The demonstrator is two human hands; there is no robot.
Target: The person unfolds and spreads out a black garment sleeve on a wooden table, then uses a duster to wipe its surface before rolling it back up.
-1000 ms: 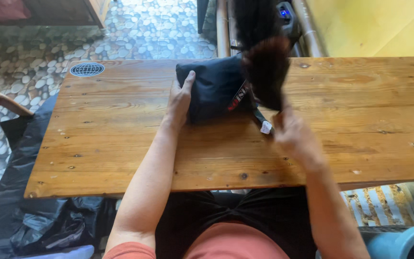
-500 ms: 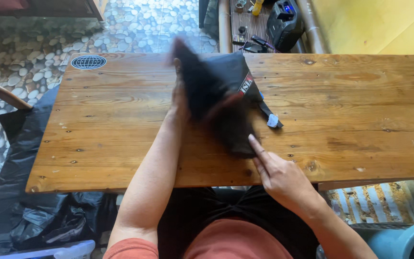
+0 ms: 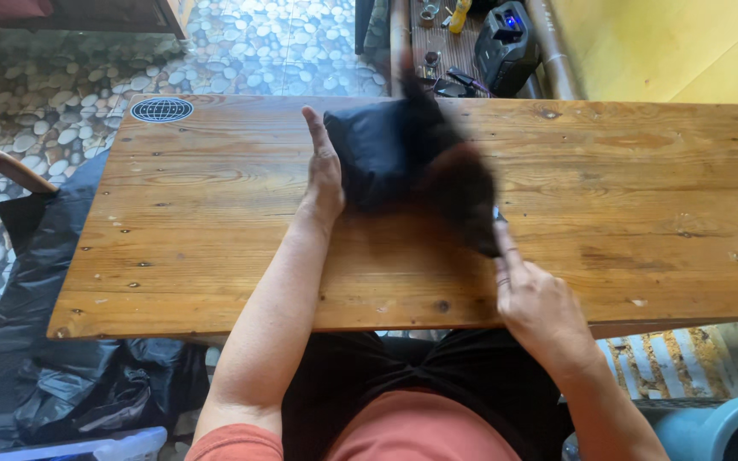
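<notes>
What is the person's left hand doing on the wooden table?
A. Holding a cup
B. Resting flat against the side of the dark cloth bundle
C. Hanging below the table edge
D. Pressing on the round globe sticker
B: the left hand lies with its palm against the left edge of the dark cloth on the table, fingers pointing away from the person.

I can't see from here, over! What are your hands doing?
Left hand flat against black folded cloth on wooden table. Right hand at cloth's blurred near end, grip unclear. Nothing else on the tabletop.
</notes>
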